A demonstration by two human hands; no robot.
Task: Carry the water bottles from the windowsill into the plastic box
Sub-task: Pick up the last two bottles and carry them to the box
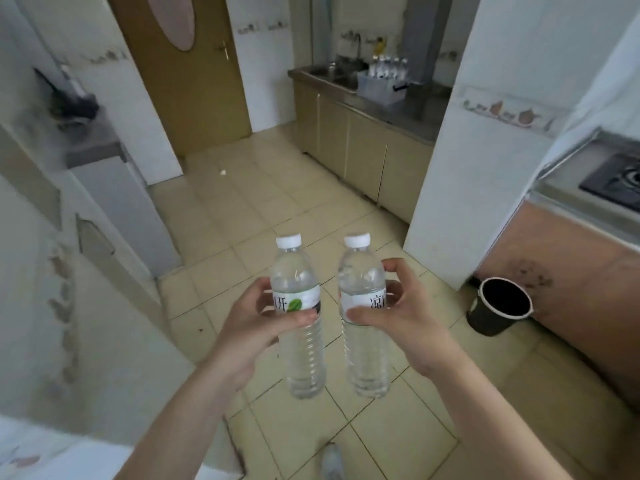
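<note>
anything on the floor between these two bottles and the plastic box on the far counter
Nothing visible blocks the way. The left bottle and right bottle face open tiled floor up to the plastic box; the dark bin sits off right.

Both water bottles [299, 317] are clear ribbed plastic with glossy paper labels. The floor [277, 202] is smooth glazed tile. The counter [381, 109] looks like dull metal.

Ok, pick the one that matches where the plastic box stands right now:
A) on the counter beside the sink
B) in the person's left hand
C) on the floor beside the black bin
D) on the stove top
A: the plastic box, already holding several bottles, stands on the steel counter just right of the sink, far across the room, while each hand carries one bottle.
</note>
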